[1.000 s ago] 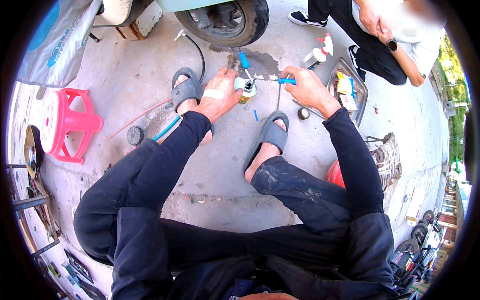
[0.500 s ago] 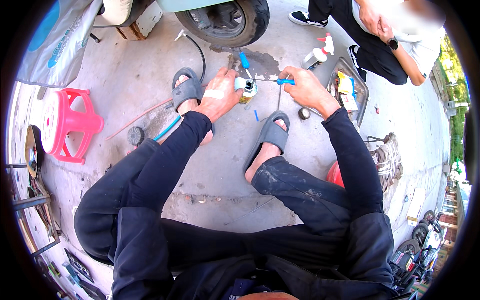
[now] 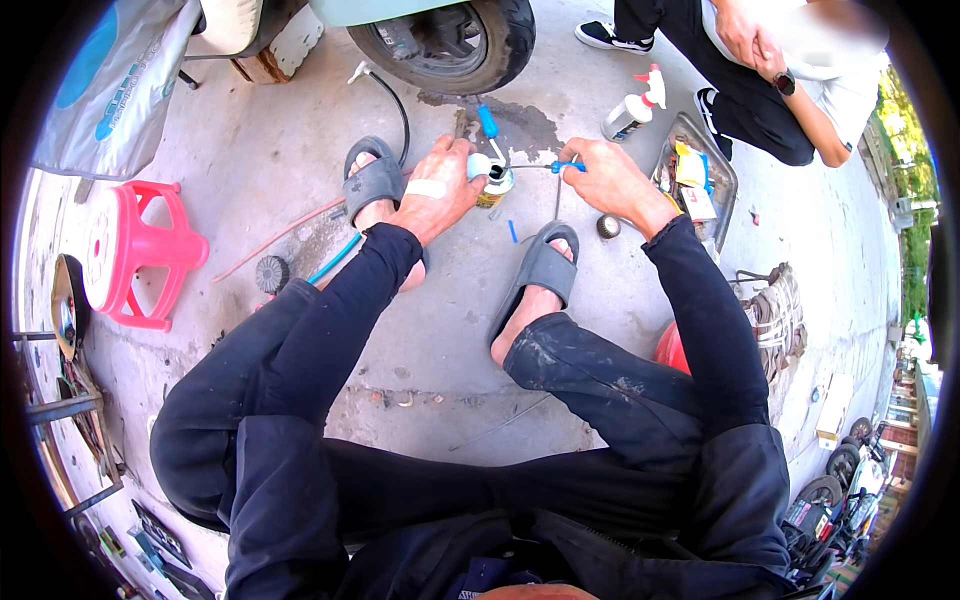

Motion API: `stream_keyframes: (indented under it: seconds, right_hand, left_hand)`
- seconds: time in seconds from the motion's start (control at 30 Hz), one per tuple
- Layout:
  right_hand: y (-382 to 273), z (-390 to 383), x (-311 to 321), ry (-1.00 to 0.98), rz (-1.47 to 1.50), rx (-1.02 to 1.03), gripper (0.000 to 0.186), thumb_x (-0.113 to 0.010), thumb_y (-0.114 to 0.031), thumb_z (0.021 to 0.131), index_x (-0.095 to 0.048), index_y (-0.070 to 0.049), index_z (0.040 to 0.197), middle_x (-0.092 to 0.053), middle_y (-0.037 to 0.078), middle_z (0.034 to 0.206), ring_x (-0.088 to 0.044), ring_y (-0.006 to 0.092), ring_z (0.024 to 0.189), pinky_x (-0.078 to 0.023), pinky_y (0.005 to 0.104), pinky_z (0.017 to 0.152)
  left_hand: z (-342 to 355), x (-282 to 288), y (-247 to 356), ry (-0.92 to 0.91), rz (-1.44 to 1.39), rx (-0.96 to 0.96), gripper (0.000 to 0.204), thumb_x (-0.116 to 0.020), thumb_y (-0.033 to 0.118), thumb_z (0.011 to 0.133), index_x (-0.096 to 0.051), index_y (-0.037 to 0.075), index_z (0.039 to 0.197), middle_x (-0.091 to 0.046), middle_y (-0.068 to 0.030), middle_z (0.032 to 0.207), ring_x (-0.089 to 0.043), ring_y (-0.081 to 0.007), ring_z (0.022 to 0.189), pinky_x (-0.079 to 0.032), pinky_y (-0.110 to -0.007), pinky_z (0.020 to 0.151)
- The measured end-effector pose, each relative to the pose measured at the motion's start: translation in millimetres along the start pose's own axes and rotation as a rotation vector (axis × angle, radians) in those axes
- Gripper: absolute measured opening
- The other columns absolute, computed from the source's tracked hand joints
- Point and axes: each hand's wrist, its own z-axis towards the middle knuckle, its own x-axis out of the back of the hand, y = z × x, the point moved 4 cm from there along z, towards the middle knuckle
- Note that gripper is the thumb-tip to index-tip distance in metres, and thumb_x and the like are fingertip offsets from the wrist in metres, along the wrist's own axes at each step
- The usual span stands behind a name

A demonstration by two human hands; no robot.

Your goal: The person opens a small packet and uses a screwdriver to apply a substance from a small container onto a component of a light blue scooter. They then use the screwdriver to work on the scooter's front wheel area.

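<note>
Head view. The person squats on the concrete floor (image 3: 450, 340), both forearms reaching toward twelve o'clock. The left hand (image 3: 440, 190), with a plaster strip across its back, is closed around a small open can (image 3: 493, 180) that stands upright on the floor between the two grey sandals (image 3: 375, 185), just ahead of the toes. The right hand (image 3: 610, 180) is pinched shut on the blue handle of a thin metal tool (image 3: 545, 168); its fingers hide the rest of the grip.

The tool's long axis lies almost level, running from three o'clock to nine o'clock, with its tip pointing at nine o'clock and meeting the mouth of the can. The can's own axis is vertical, mouth up.

Judgement: the step in hand appears to be dipping or loading the tool tip in the can. The next move would call for a steady hold on the can while the tip is lifted clear without tipping it.

Surroundings: a blue-handled screwdriver (image 3: 487, 122) lies at twelve o'clock of the can, below a scooter tyre (image 3: 450, 40). A spray bottle (image 3: 632, 110) and a metal tray (image 3: 725, 190) of parts sit at two o'clock. A pink stool (image 3: 135, 255) stands at nine o'clock. Another person crouches at one o'clock, hands clasped.
</note>
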Motion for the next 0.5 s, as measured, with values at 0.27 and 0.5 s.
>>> stream_keyframes:
  seconds: [0.27, 0.5]
  right_hand:
    - [8.3, 0.8, -6.1, 0.060, -0.016, 0.049, 0.032, -0.060, -0.022, 0.091, -0.073, 0.002, 0.108, -0.073, 0.028, 0.098, -0.070, 0.0451, 0.097, -0.054, 0.0497, 0.086]
    - [51.8, 2.2, -21.3, -0.192, 0.479, -0.191, 0.027, -0.062, -0.020, 0.096, -0.071, 0.005, 0.104, -0.069, 0.011, 0.083, -0.060, 0.0161, 0.062, -0.045, 0.0324, 0.055]
  left_hand:
    - [1.0, -1.7, 1.0, 0.005, 0.010, -0.004, 0.040, -0.080, 0.017, 0.086, -0.066, -0.003, 0.118, -0.063, -0.0265, 0.117, -0.069, -0.0462, 0.103, -0.056, -0.051, 0.091]
    - [0.9, -3.1, 0.4, -0.006, 0.012, 0.010, 0.041, -0.080, 0.016, 0.086, -0.066, -0.004, 0.119, -0.064, -0.0266, 0.117, -0.069, -0.0457, 0.104, -0.057, -0.050, 0.091]
